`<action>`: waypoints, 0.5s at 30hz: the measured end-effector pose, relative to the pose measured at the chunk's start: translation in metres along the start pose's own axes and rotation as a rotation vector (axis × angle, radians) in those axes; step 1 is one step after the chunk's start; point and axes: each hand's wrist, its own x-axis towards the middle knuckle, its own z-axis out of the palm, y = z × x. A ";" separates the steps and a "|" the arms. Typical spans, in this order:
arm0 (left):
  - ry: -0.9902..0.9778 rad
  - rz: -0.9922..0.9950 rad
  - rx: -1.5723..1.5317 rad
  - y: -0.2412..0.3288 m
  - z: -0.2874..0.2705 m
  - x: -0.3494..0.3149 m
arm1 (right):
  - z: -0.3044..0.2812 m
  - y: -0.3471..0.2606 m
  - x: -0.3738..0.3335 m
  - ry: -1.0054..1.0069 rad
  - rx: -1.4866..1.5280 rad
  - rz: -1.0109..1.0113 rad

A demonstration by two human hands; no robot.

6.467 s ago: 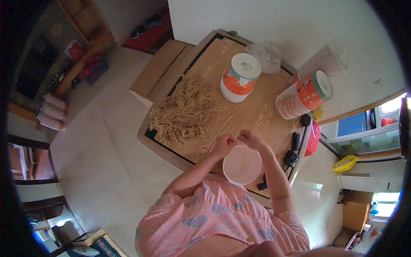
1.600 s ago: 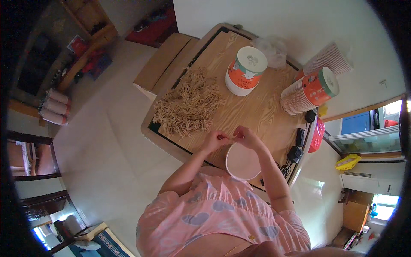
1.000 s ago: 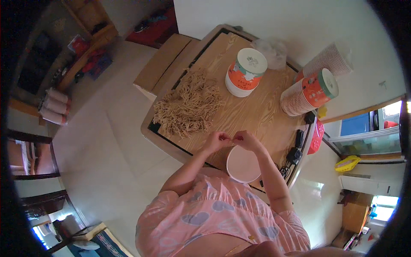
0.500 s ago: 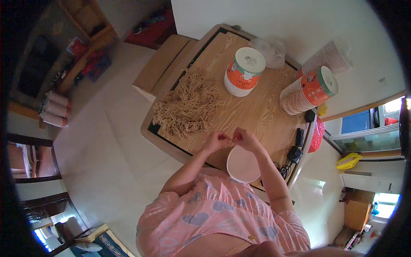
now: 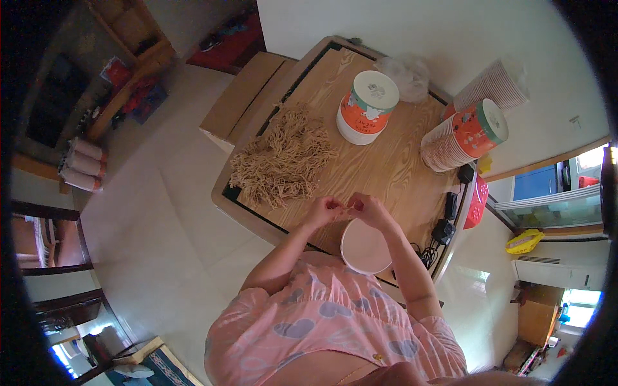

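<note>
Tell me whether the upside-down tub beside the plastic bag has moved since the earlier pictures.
No: judged against the table, the upside-down tub keeps its place; both only shift together in view.

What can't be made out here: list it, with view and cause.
All in the head view:
- Anything between left hand and right hand: too small to identify.
- Right rim of the open tub: behind the right forearm.
- Part of the far cup stack: behind the near cup stack.
- Part of the plastic bag: behind the orange-and-white container.
</note>
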 end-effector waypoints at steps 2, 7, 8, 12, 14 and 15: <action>-0.042 -0.010 -0.036 -0.002 -0.002 0.001 | 0.001 0.000 0.000 0.018 -0.002 -0.021; -0.065 -0.025 -0.102 0.006 -0.002 -0.003 | 0.003 0.007 0.001 0.025 0.032 -0.028; -0.057 -0.021 -0.107 0.008 -0.002 -0.004 | 0.003 0.008 0.001 0.025 0.032 -0.028; -0.060 -0.044 -0.101 0.017 0.000 -0.009 | 0.004 0.008 0.000 0.059 0.039 -0.056; -0.047 -0.065 -0.088 0.020 0.000 -0.010 | 0.004 0.010 0.000 0.066 0.037 -0.071; -0.046 -0.065 -0.088 0.020 0.000 -0.009 | 0.004 0.008 0.000 0.070 0.035 -0.075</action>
